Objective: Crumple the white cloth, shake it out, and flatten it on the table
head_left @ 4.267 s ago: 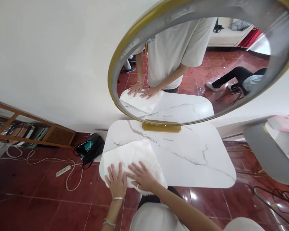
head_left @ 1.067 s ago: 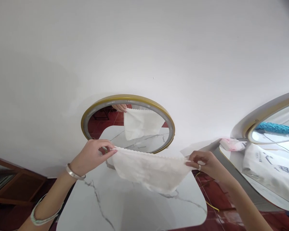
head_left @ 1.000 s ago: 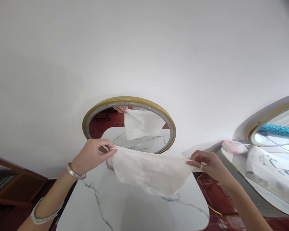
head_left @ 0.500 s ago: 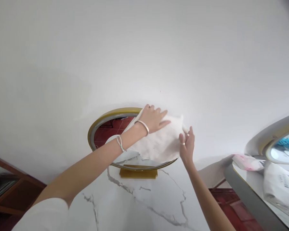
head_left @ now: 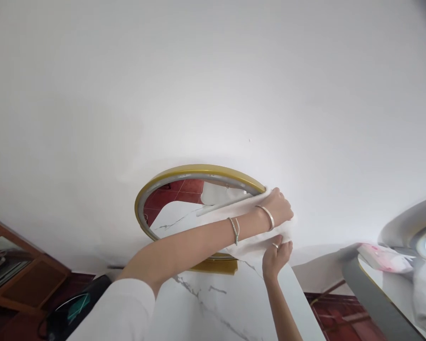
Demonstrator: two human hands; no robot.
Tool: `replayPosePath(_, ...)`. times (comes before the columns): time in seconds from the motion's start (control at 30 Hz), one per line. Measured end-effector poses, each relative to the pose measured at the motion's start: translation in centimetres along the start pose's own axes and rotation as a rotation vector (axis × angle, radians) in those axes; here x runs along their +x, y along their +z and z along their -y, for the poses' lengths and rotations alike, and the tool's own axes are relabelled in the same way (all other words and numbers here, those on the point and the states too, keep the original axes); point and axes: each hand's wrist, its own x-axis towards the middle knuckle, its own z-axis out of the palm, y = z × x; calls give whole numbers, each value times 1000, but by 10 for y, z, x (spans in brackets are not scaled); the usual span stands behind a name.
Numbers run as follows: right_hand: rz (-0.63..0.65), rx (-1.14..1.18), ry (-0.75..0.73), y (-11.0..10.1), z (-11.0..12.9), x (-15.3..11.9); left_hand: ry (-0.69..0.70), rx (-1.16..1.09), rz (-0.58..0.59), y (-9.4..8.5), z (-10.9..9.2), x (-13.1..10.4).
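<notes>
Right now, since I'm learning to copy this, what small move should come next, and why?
Probably slide the cloth left across the mirror: the left hand is on it at the mirror's right side, with the right hand just below, while the mirror's left part is uncovered.

Behind the table [head_left: 213, 308] stands the wall [head_left: 213, 80]. The mirror [head_left: 184, 201] rises from its base [head_left: 218, 266] near the table's far edge; the cloth [head_left: 230, 211] lies over the mirror's right side, left hand [head_left: 277, 207] on it, right hand [head_left: 277, 258] just below. Past the table's left edge is a bag [head_left: 92, 293], farther left a shelf [head_left: 23, 279]. Beyond the right edge, a second table [head_left: 371, 289] carries a packet [head_left: 385, 258], left of a second mirror [head_left: 415, 227].
</notes>
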Motion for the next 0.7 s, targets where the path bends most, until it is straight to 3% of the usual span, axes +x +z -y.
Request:
replayPosePath(0.1, 2, -16, -70, 3, 19, 10, -55, -40, 9, -11, 11, -8)
replayPosePath(0.23, -20, -59, -203, 7, 62, 30, -149, -6, -99, -27, 39, -36)
replayPosePath(0.43, -140, -164, -636, 23, 126, 53, -310, 29, -271, -39, 90, -103)
replayPosePath(0.57, -179, -199, -902, 49, 176, 51, -484, -11, -423, -27, 118, -155)
replayPosePath(0.7, -106, -182, -1104, 81, 221, 36, -682, -132, -598, 7, 139, -216)
